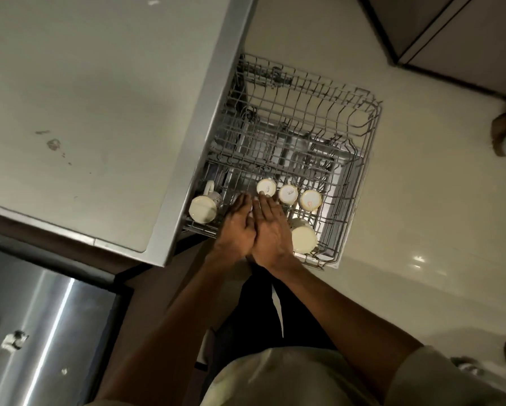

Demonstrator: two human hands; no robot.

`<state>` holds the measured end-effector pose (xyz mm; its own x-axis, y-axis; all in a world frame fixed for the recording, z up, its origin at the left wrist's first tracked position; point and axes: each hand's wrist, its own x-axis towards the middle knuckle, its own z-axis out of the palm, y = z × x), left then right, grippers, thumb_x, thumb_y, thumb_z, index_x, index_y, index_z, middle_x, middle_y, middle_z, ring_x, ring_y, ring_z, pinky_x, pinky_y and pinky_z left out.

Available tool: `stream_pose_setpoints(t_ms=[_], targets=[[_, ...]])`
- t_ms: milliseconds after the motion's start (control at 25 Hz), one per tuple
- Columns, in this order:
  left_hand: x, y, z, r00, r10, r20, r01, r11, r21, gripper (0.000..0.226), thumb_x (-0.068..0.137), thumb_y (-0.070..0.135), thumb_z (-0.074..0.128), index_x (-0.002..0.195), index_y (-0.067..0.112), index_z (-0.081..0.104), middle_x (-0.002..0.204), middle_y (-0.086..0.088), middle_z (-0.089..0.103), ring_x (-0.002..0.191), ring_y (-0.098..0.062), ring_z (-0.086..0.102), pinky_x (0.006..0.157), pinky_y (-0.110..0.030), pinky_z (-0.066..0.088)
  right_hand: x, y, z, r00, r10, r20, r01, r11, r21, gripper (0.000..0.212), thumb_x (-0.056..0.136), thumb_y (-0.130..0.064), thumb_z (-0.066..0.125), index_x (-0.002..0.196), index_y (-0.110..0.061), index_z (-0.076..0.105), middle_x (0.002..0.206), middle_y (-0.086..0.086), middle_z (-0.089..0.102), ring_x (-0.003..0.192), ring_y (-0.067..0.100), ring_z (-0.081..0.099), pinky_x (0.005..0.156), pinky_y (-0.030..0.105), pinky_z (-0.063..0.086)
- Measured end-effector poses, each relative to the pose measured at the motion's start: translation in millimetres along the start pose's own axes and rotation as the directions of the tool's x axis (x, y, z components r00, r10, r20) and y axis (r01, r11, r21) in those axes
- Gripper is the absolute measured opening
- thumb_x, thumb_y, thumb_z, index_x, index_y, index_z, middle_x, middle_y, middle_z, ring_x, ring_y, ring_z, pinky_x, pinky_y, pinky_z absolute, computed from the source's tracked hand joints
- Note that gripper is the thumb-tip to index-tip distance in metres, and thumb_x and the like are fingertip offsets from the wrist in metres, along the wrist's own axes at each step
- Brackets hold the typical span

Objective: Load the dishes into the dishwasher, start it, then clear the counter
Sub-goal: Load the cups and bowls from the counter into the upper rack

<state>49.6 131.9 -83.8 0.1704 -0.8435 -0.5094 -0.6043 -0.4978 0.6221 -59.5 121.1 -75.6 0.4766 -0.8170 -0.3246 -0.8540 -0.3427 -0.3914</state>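
Pale floor tiles [421, 200] fill the right of the head view, with a light counter [84, 98] on the left and a steel sink [49, 332] at the lower left corner. From under the counter's edge a grey wire dishwasher rack [360, 183] stands pulled out over the floor. Upside-down cream cups sit along its near side: a large mug [203, 210] by the counter edge, a row of three small cups [288, 194], and one more cup [303, 238] in the near right corner. Both hands are over the rack between the mug and the row. The left hand [235, 227] and the right hand [270, 230] lie side by side, touching, with fingers straight and close together. The right fingertips [263, 197] reach the nearest small cup of the row; whether they press it I cannot tell. Neither hand grips anything.
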Motion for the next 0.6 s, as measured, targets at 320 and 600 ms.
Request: stream_pose_setpoints(t_ms=[320,600], targets=[[-77,51,-50,0.934,0.226,-0.276,-0.214,0.974,0.073,0.059,0.098,0.019,0.03,0.155,0.004,0.028,0.162,-0.012,0.025,0.152,-0.017,0.018,0.124,-0.025,0.011,-28,-23,-66,0.958,-0.247,-0.146,0.238,0.968,-0.079,0.069,0.1,-0.026,0.051,0.157,-0.003,0.02,0.166,0.014,0.012,0.155,0.025,0.005,0.126,0.041,0.011],[-140,44,-111,0.799,0.183,-0.572,-0.175,0.982,0.071,0.057,0.101,0.021,0.031,0.155,0.007,0.023,0.163,-0.008,0.019,0.152,-0.013,0.011,0.125,-0.026,0.008,-29,-104,-107,0.833,-0.517,-0.197,0.484,0.853,-0.196,0.063,0.099,-0.027,0.036,0.156,-0.004,0.023,0.164,0.014,0.016,0.154,0.023,0.011,0.125,0.038,0.003]])
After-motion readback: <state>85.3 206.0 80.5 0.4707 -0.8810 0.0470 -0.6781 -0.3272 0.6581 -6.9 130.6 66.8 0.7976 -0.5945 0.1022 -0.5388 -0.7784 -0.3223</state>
